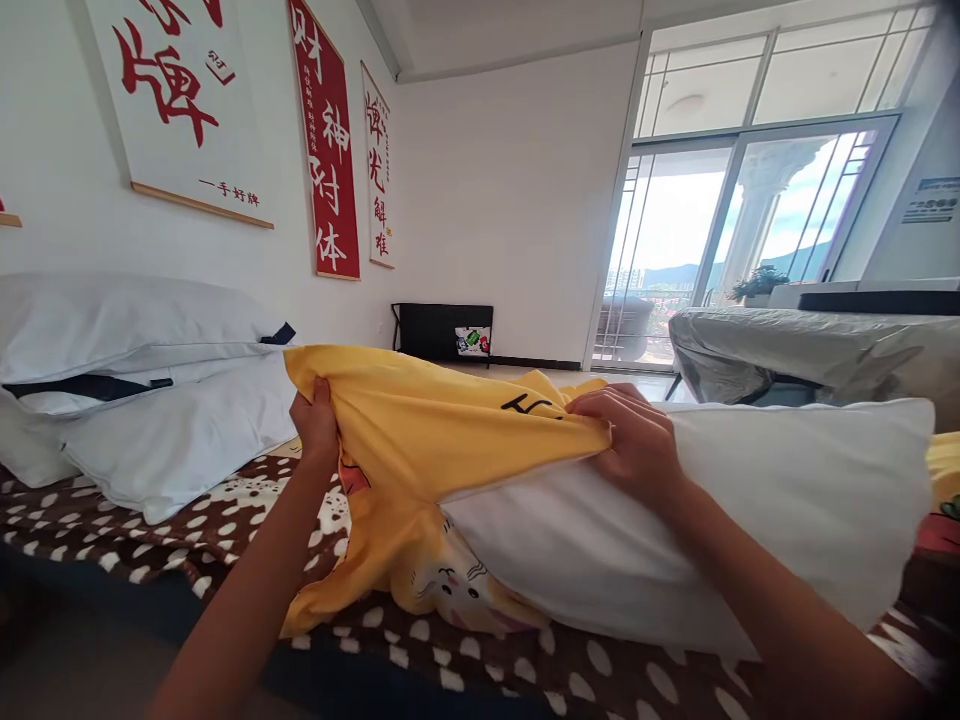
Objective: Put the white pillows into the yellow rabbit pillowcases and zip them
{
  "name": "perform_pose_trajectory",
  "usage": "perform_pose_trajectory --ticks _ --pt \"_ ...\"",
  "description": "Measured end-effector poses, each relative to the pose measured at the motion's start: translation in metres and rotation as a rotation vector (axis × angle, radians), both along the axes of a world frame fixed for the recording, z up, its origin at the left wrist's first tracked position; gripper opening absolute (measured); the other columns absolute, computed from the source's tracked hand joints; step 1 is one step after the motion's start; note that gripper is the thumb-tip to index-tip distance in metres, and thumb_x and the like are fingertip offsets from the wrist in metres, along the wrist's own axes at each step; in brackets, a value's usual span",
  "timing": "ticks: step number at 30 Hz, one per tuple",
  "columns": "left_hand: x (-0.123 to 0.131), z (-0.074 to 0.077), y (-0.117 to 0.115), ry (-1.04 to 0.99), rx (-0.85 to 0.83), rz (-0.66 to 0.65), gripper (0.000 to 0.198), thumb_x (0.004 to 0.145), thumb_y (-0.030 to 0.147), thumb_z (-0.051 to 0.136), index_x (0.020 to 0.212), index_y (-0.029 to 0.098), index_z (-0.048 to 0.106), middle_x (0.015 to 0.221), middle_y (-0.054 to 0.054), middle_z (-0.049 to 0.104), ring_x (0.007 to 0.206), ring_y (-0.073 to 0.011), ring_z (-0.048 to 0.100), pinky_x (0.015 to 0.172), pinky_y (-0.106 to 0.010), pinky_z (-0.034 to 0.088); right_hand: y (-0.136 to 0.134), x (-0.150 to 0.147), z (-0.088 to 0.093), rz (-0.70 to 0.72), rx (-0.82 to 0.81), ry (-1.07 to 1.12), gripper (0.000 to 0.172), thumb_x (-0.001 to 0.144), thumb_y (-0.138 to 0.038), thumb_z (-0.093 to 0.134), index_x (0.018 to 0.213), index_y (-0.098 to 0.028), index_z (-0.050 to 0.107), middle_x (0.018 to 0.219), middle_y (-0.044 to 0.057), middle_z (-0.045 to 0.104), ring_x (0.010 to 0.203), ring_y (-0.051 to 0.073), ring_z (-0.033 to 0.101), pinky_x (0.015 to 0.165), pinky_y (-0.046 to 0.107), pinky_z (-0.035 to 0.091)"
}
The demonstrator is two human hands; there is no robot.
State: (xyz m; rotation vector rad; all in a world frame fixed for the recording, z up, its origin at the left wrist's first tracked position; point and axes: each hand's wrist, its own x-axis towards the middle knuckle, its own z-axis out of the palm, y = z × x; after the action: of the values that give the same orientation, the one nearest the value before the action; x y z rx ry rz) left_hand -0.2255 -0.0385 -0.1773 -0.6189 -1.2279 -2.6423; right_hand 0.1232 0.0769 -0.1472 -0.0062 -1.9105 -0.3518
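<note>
Found the yellow pillowcase (435, 440) and white pillow (787, 500) lying on the spotted blanket (187, 530), long axis left to right. Noted the pillow's left end inside the case, bare bulk extending rightward beyond the right hand (637, 445). Recorded that hand pinching the open hem, pressed against the pillow. Recorded the left hand (315, 425) clenched on bunched cloth at the case's left end, clear of bare pillow. Logged spare pillows (150, 420) well left.
</note>
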Motion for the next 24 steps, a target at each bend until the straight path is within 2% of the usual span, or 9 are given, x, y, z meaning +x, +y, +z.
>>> perform_pose_trajectory --ticks 3,6,8,11,13,17,20,24 --pt "0.003 0.003 -0.004 0.048 -0.026 0.071 0.044 0.067 0.052 0.066 0.082 0.011 0.063 0.079 -0.004 0.062 0.069 -0.0124 0.052 0.059 -0.023 0.043 -0.028 -0.005 0.003 -0.090 -0.071 -0.190 0.031 0.071 -0.012 0.050 0.101 -0.018 0.054 0.081 0.005 0.063 0.075 0.019 0.055 0.074 0.033 0.041" --pt "0.004 0.005 -0.006 0.052 -0.028 0.075 0.047 0.066 0.056 0.066 0.081 0.012 0.062 0.078 -0.004 0.061 0.068 -0.0127 0.053 0.059 -0.023 0.043 -0.052 -0.018 -0.001 -0.245 0.004 -0.314 0.048 0.067 -0.014 0.053 0.114 -0.012 0.053 0.083 0.008 0.063 0.080 0.022 0.054 0.078 0.036 0.037" --pt "0.004 0.006 -0.007 0.051 -0.031 0.060 0.047 0.066 0.056 0.066 0.082 0.012 0.061 0.078 -0.003 0.061 0.068 -0.0128 0.053 0.058 -0.023 0.043 -0.061 -0.028 -0.006 -0.343 0.089 -0.337 0.047 0.064 -0.008 0.052 0.111 -0.010 0.056 0.072 0.005 0.062 0.069 0.020 0.053 0.074 0.034 0.035" --pt "0.004 0.007 -0.009 0.054 -0.022 0.041 0.045 0.067 0.055 0.067 0.083 0.013 0.061 0.078 -0.003 0.061 0.067 -0.0125 0.053 0.057 -0.022 0.043 -0.058 -0.037 -0.015 -0.438 0.243 -0.242 0.034 0.070 0.001 0.047 0.098 -0.010 0.061 0.056 0.001 0.056 0.056 0.016 0.046 0.067 0.033 0.032" --pt "0.004 0.007 -0.010 0.061 0.004 0.031 0.044 0.067 0.053 0.067 0.084 0.013 0.061 0.079 -0.002 0.061 0.068 -0.0122 0.053 0.058 -0.022 0.043 -0.047 -0.036 -0.019 -0.407 0.389 -0.134 0.023 0.080 -0.001 0.047 0.093 -0.012 0.062 0.054 0.000 0.054 0.054 0.015 0.043 0.062 0.032 0.030" --pt "0.006 0.007 -0.010 0.110 0.017 -0.007 0.041 0.069 0.051 0.068 0.083 0.013 0.061 0.076 -0.001 0.060 0.066 -0.0110 0.052 0.057 -0.021 0.042 -0.020 -0.028 -0.026 -0.210 0.577 0.029 0.012 0.086 -0.011 0.050 0.091 -0.015 0.061 0.054 -0.001 0.052 0.054 0.013 0.037 0.057 0.031 0.027" --pt "0.011 0.008 -0.009 0.111 -0.008 -0.049 0.040 0.070 0.050 0.068 0.085 0.013 0.062 0.078 -0.002 0.061 0.067 -0.0108 0.052 0.058 -0.021 0.042 -0.011 -0.024 -0.031 -0.110 0.637 -0.092 0.017 0.088 -0.012 0.045 0.079 -0.016 0.060 0.055 -0.001 0.048 0.057 0.013 0.038 0.058 0.030 0.028" --pt "0.022 0.010 -0.014 0.092 0.004 -0.137 0.040 0.070 0.047 0.070 0.090 0.014 0.064 0.089 -0.004 0.065 0.076 -0.0126 0.057 0.064 -0.022 0.046 -0.014 -0.025 -0.037 -0.089 0.654 -0.259 0.022 0.085 -0.011 0.045 0.068 -0.018 0.056 0.059 0.000 0.048 0.062 0.013 0.040 0.064 0.030 0.032"
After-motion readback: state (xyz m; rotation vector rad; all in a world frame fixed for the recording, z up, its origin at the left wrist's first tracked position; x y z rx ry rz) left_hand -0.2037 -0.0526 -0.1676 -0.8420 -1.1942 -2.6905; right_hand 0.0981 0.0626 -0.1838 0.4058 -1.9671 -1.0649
